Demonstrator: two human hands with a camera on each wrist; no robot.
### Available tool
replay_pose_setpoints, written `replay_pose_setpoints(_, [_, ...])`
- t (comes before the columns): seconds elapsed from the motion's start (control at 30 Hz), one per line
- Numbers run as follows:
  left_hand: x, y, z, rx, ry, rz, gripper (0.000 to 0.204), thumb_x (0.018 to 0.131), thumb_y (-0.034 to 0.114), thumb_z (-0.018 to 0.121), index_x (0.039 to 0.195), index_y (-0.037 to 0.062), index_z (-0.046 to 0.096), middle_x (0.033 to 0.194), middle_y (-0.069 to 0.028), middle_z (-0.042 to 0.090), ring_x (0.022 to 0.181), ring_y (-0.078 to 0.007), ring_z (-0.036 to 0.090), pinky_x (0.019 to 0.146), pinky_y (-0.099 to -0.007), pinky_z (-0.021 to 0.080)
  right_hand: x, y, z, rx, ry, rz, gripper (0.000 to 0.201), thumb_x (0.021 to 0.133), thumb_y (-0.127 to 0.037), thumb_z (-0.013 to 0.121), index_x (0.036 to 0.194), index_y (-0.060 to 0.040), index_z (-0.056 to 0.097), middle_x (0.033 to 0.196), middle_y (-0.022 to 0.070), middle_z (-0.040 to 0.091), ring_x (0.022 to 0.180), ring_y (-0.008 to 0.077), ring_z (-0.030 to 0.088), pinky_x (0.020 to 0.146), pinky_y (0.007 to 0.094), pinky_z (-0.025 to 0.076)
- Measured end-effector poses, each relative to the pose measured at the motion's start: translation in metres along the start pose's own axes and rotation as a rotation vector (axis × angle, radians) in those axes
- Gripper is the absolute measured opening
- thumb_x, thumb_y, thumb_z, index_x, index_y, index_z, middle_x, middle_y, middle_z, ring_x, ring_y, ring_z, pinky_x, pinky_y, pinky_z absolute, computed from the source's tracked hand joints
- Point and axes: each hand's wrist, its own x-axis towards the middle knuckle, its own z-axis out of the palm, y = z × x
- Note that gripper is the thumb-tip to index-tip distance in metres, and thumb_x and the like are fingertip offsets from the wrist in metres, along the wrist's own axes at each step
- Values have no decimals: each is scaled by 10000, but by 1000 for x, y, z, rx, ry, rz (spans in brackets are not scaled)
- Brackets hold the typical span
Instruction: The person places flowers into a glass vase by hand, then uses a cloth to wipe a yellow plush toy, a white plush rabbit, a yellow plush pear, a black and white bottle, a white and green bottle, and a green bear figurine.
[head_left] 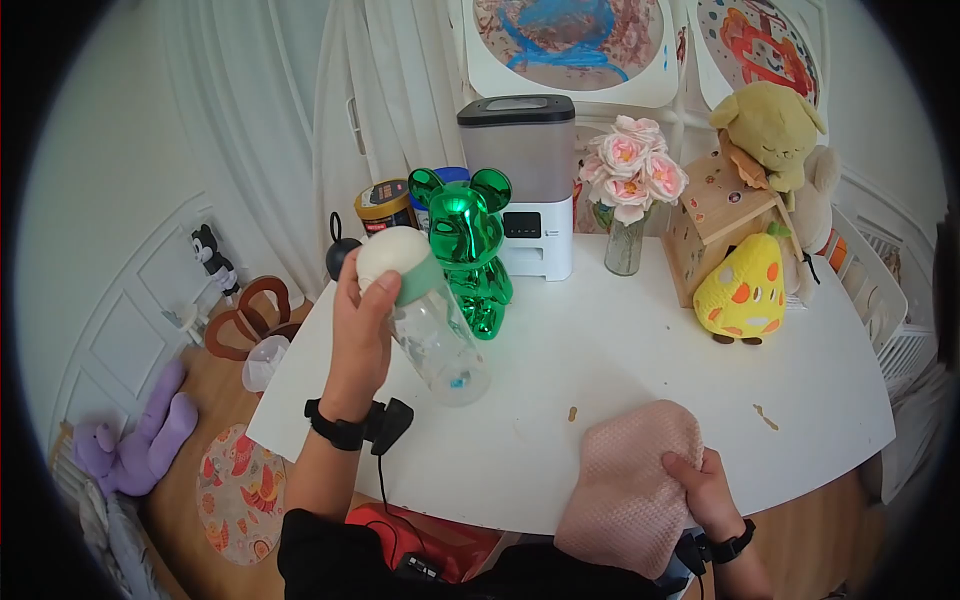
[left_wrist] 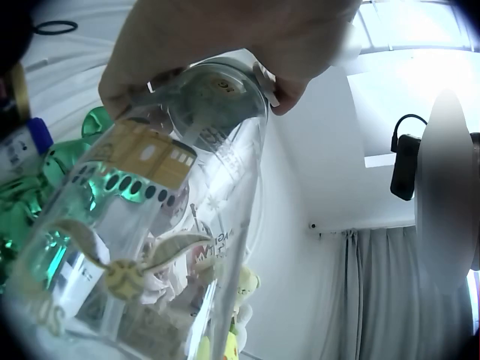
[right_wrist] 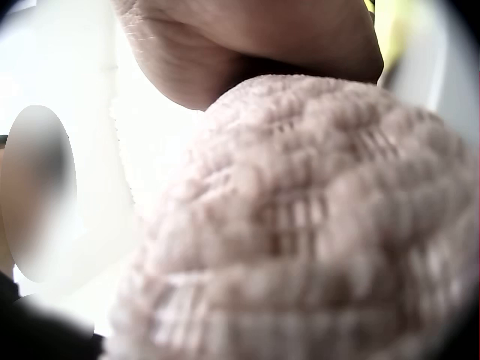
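Observation:
My left hand (head_left: 360,325) grips a clear water bottle (head_left: 440,345) by its cream lid and pale green collar, near the green shiny bear figure (head_left: 466,225). The bottle tilts, its base toward the right, over the white table. Seen from the left wrist, the bottle's wall (left_wrist: 124,232) carries a gold winged print, and fingers wrap its top end. At the table's front edge, my right hand (head_left: 705,488) pinches a pink waffle-textured cloth (head_left: 630,480) with the thumb on top. The cloth (right_wrist: 300,225) fills much of the right wrist view, hiding the fingertips beneath it.
Behind the bear stands a white dispenser (head_left: 540,235) with a grey container. Pink flowers in a glass vase (head_left: 625,245), a wooden house box (head_left: 715,215) and a yellow pear plush (head_left: 745,290) line the back right. Small brown marks (head_left: 766,417) dot the white table (head_left: 520,460).

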Motion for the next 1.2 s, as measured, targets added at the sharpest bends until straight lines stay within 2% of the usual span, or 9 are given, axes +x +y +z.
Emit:
replay_pose_setpoints(0.17, [-20, -6, 41, -14, -206, -91, 641, 923, 294, 711, 1433, 47, 412, 1321, -100, 551, 1237, -187, 533, 1070, -345, 422, -3, -18, 16, -118, 10, -145, 294, 1020, -108, 591, 1261, 61, 595, 1139, 89, 697, 1010, 144, 639, 885, 301, 510])
replay_pose_setpoints(0.37, [-26, -19, 98, -248, -325, -255, 568, 964, 217, 689, 1421, 59, 390, 1311, -92, 534, 1221, -164, 518, 1049, -331, 427, -16, -77, 31, -523, 156, -759, 385, 1020, -92, 524, 1367, 73, 512, 1242, 119, 637, 1163, 199, 572, 1025, 333, 424])
replay_pose_setpoints(0.57, [-16, -24, 137, -382, -385, -278, 514, 1010, 281, 605, 1417, 57, 386, 1327, -101, 530, 1215, -171, 537, 1042, -335, 444, 6, -139, 19, -51, 291, -1210, 361, 1052, -211, 535, 1313, 38, 556, 1206, 116, 642, 1115, 181, 586, 981, 331, 449])
replay_pose_setpoints(0.7, [-21, -33, 146, -564, -456, -160, 477, 1020, 217, 550, 1429, 49, 372, 1361, -107, 525, 1235, -191, 563, 1047, -366, 469, 51, -181, 53, -476, 234, -988, 519, 1039, -293, 581, 1407, 51, 455, 1299, 153, 604, 1192, 232, 575, 1026, 376, 445])
replay_pose_setpoints(0.77, [-23, -33, 150, -196, -446, -49, 457, 1020, 154, 528, 1431, 52, 354, 1368, -117, 527, 1242, -210, 576, 1040, -383, 495, 80, -164, 74, -621, 150, -1046, 633, 1023, -312, 598, 1495, 35, 361, 1442, 220, 476, 1299, 302, 484, 1072, 429, 401])
replay_pose_setpoints(0.87, [-23, -39, 150, -512, -385, -309, 466, 1019, 120, 546, 1432, 105, 330, 1362, -148, 523, 1218, -237, 602, 1026, -376, 532, 97, -133, 108, -472, 37, -1093, 657, 1032, -272, 561, 1544, 40, 292, 1488, 224, 395, 1316, 318, 451, 1109, 410, 361])
replay_pose_setpoints(0.97, [-14, -44, 146, -672, -267, -440, 480, 1012, 113, 562, 1431, 104, 328, 1343, -145, 530, 1197, -242, 611, 1024, -380, 534, 86, -132, 121, -841, 280, -1270, 693, 1026, -259, 557, 1567, 28, 234, 1509, 263, 320, 1347, 410, 391, 1116, 455, 343])
replay_pose_setpoints(1.03, [-11, -41, 146, -450, -218, -302, 472, 1002, 97, 564, 1421, 79, 346, 1322, -135, 531, 1178, -230, 603, 1004, -356, 529, 77, -127, 125, -1171, 389, -1230, 738, 1015, -220, 560, 1582, 31, 160, 1498, 280, 304, 1360, 457, 349, 1114, 473, 337])
replay_pose_setpoints(1.2, [-11, -40, 144, -215, -43, -68, 454, 977, 97, 547, 1403, 53, 395, 1313, -113, 511, 1186, -191, 547, 1013, -319, 464, 93, -105, 124, -681, -66, -1086, 729, 1019, -209, 548, 1581, 48, 160, 1541, 276, 264, 1389, 424, 345, 1144, 462, 303])
